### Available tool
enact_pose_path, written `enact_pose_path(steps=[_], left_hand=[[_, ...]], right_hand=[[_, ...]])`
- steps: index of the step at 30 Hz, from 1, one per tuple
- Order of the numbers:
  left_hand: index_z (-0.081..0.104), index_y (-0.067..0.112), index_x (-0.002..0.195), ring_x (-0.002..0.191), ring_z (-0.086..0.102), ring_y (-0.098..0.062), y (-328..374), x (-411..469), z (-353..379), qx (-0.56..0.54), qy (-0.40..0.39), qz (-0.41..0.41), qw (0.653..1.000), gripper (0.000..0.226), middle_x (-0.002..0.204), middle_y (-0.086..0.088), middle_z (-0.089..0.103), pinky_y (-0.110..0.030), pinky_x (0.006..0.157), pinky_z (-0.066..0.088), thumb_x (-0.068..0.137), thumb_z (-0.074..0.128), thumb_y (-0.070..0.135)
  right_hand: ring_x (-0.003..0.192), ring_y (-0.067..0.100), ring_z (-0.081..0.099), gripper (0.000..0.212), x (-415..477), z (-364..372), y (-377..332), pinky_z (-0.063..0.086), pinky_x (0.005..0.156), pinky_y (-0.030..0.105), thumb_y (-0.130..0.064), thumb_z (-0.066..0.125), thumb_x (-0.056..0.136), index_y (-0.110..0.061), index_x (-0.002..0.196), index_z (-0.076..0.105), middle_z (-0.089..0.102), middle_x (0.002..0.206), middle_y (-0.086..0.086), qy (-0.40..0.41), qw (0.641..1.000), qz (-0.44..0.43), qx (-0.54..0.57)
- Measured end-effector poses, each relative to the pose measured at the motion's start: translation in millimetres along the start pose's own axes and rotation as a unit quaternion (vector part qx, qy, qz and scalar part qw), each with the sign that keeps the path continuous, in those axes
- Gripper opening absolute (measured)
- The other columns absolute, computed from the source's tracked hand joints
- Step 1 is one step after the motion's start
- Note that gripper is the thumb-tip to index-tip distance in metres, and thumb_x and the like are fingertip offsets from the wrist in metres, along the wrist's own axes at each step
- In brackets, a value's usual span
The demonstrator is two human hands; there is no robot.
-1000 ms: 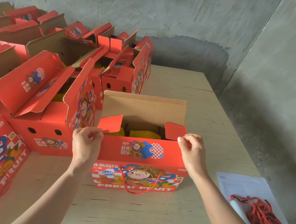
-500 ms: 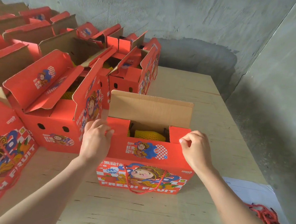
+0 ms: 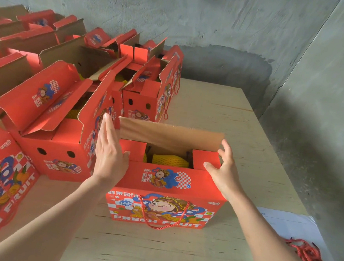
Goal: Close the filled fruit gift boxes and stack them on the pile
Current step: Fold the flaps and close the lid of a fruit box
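A red printed cardboard fruit gift box [image 3: 166,190] with a red cord handle is set near the front of the pale wooden table [image 3: 221,114], its long axis running left to right across the view, square to the person. Its two short red end flaps are folded inward over yellow net-wrapped fruit [image 3: 169,160], while the long brown rear flap [image 3: 170,136] is raised upright along the far edge. The left hand [image 3: 110,155] is laid flat and open against the left end, fingers pointing at that flap's left corner; the right hand [image 3: 223,169] is spread loosely at the right end, thumb on the folded right end flap, fingertips apparently at the flap's right corner. The flap lies just beyond both hands, equally near each, to be drawn toward the body.
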State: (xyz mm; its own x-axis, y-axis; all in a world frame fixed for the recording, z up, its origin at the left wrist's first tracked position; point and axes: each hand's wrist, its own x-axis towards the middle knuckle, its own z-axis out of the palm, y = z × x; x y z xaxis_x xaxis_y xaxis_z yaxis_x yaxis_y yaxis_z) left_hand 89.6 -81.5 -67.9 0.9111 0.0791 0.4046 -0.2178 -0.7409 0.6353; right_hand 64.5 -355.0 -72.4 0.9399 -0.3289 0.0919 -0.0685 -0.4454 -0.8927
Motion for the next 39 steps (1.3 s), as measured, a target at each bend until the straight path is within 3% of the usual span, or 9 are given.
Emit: enact_pose_path(steps=[4,6,8,11,13,19,27,32,39], left_hand=[[0.005,0.008,0.15,0.146,0.007,-0.03,1,-3,-3,0.026,0.022,0.047,0.998,0.097,0.157,-0.016,0.011,-0.04,0.117,0.007,0.078,0.071,0.001],[0.03,0.011,0.146,0.143,0.02,-0.032,0,-6,-4,0.048,-0.002,0.077,0.996,0.083,0.15,-0.015,0.032,-0.049,0.116,0.016,0.077,0.076,0.012],[0.052,0.01,0.133,0.137,0.032,-0.033,-1,-7,-4,0.077,-0.019,0.09,0.993,0.067,0.138,-0.013,0.05,-0.054,0.113,0.021,0.076,0.077,0.035],[0.059,0.016,0.128,0.135,0.036,-0.028,-2,-7,-3,0.106,-0.036,0.071,0.991,0.086,0.134,-0.005,0.054,-0.053,0.114,0.016,0.072,0.044,0.08],[0.061,0.02,0.126,0.135,0.037,-0.026,-3,-6,-2,0.123,-0.042,0.072,0.989,0.101,0.131,-0.002,0.057,-0.054,0.114,0.014,0.066,0.022,0.091],[0.057,0.036,0.128,0.144,0.013,-0.017,-11,1,-5,0.169,-0.124,0.079,0.975,0.097,0.148,0.006,0.039,-0.049,0.112,-0.015,0.058,0.02,0.092],[0.017,0.033,0.15,0.138,0.019,-0.019,-10,40,-14,0.24,-0.341,0.113,0.902,0.097,0.151,0.006,0.024,-0.04,0.114,0.021,0.066,0.021,0.081],[0.015,0.035,0.15,0.133,0.018,-0.021,-12,40,-10,0.267,-0.337,0.139,0.892,0.085,0.143,0.001,0.029,-0.035,0.111,0.024,0.076,0.028,0.075],[0.015,0.04,0.149,0.132,0.02,-0.021,-16,37,-8,0.26,-0.313,0.138,0.903,0.091,0.14,-0.002,0.032,-0.038,0.108,0.03,0.067,0.016,0.08]], right_hand=[[0.081,0.021,0.063,0.047,-2,-3,-3,0.051,0.068,0.028,-0.005,0.076,0.073,-0.031,0.097,0.045,0.061,0.113,0.004,-0.007,1.0,-0.014,0.017],[0.098,0.024,0.063,0.049,-5,-7,-2,0.054,0.08,0.038,-0.011,0.081,0.07,-0.028,0.101,0.046,0.054,0.131,0.001,-0.045,0.999,-0.005,0.018],[0.128,0.019,0.046,0.052,-7,-15,1,0.041,0.103,0.046,-0.019,0.082,0.071,-0.023,0.109,0.046,0.037,0.148,-0.001,-0.103,0.994,-0.017,0.013],[0.138,0.009,0.03,0.037,-4,-31,1,0.026,0.113,0.034,-0.037,0.067,0.079,-0.025,0.111,0.052,0.031,0.152,-0.005,-0.15,0.987,-0.052,0.006],[0.137,0.003,0.028,0.027,3,-37,1,0.022,0.107,0.023,-0.033,0.06,0.09,-0.029,0.115,0.055,0.031,0.151,-0.009,-0.148,0.98,-0.1,-0.085],[0.138,0.003,0.027,0.043,8,-37,9,0.024,0.106,0.018,-0.036,0.053,0.094,-0.04,0.136,0.044,0.03,0.151,-0.012,-0.192,0.936,-0.174,-0.237],[0.137,0.012,0.029,0.047,13,-38,6,0.023,0.105,0.02,-0.039,0.045,0.097,-0.052,0.139,0.027,0.031,0.149,-0.003,-0.203,0.898,-0.22,-0.321],[0.145,0.021,0.005,0.054,17,-37,2,0.02,0.116,0.043,-0.038,0.034,0.101,-0.073,0.128,0.001,0.009,0.158,0.001,-0.256,0.866,-0.216,-0.371],[0.133,0.017,0.018,0.051,15,-34,3,0.029,0.109,0.036,-0.034,0.033,0.101,-0.061,0.136,0.008,0.027,0.144,0.003,-0.223,0.86,-0.256,-0.38]])
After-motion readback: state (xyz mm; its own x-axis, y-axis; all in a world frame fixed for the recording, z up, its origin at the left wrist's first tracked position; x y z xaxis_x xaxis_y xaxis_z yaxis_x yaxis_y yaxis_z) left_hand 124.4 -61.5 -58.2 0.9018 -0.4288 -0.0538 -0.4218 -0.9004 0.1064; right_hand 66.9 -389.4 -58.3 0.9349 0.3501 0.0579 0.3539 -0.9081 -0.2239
